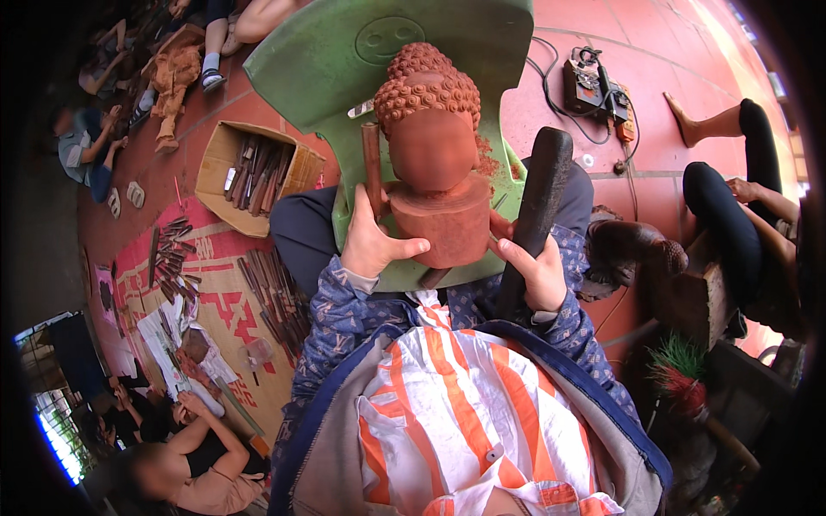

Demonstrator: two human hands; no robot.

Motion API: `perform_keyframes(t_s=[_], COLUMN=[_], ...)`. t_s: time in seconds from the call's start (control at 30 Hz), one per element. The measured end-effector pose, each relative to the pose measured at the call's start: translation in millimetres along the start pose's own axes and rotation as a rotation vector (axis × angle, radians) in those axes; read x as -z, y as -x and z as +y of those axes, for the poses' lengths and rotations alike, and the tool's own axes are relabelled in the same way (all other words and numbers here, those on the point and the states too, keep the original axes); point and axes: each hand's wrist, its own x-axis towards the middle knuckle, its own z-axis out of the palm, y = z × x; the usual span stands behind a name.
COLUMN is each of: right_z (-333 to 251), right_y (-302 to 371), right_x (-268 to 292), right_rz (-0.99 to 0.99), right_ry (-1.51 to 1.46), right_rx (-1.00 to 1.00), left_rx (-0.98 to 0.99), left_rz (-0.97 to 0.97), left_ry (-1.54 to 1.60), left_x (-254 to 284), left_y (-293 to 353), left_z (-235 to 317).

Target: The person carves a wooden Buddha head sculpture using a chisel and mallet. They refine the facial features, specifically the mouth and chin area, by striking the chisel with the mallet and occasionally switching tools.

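Observation:
A reddish-brown carved wooden head (430, 146) with rows of curls stands upright on its round base, on a green plastic chair (318, 64) before me. My left hand (376, 243) is closed round the left side of the base, thumb across its front. A brown round tool handle (372, 163) rises from the same hand; its lower end is hidden. On the other side, my right hand (538, 273) presses its fingers to the base. That hand also has a long dark wooden mallet (548, 176) in it, slanting up past the head. Wood chips lie on the chair.
A cardboard box (222, 206) of wooden-handled chisels stands left, with more chisels (275, 297) on the mat. A black power unit with cables (594, 90) lies at far right. Other people sit on both sides. Another carving (632, 245) stands right of my knee.

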Motion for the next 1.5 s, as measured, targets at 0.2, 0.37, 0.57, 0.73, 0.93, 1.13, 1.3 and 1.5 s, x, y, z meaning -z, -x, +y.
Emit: perform_keyframes(t_s=[0.2, 0.37, 0.57, 0.73, 0.93, 1.13, 1.3, 1.5], right_z=[-3, -6, -8, -11, -15, -19, -22, -11], right_y=[2, -14, -33, -39, -40, -31, -15, -29], right_x=[-5, -3, -1, 10, 19, 28, 45, 52], right_rz=[0.020, -0.016, -0.047, -0.044, -0.031, 0.002, 0.117, 0.027], right_ry=[0.034, 0.156, 0.076, 0.132, 0.176, 0.232, 0.061, -0.161], right_rx=[-0.056, 0.025, 0.058, 0.105, 0.100, 0.044, -0.135, -0.165], left_rx=[0.012, 0.012, 0.072, 0.048, 0.004, 0.070, 0.034, 0.004], left_rz=[-0.007, 0.098, 0.143, 0.181, 0.205, 0.179, 0.153, 0.134], left_ry=[0.048, -0.186, -0.170, -0.035, -0.080, -0.006, 0.028, 0.016], left_x=[2, -9, -21, -39, -49, -47, -39, -39], left_y=[-3, 5, 2, 4, 6, 5, 4, 4], left_z=[-2, -3, -5, -7, -12, -21, -28, -34])
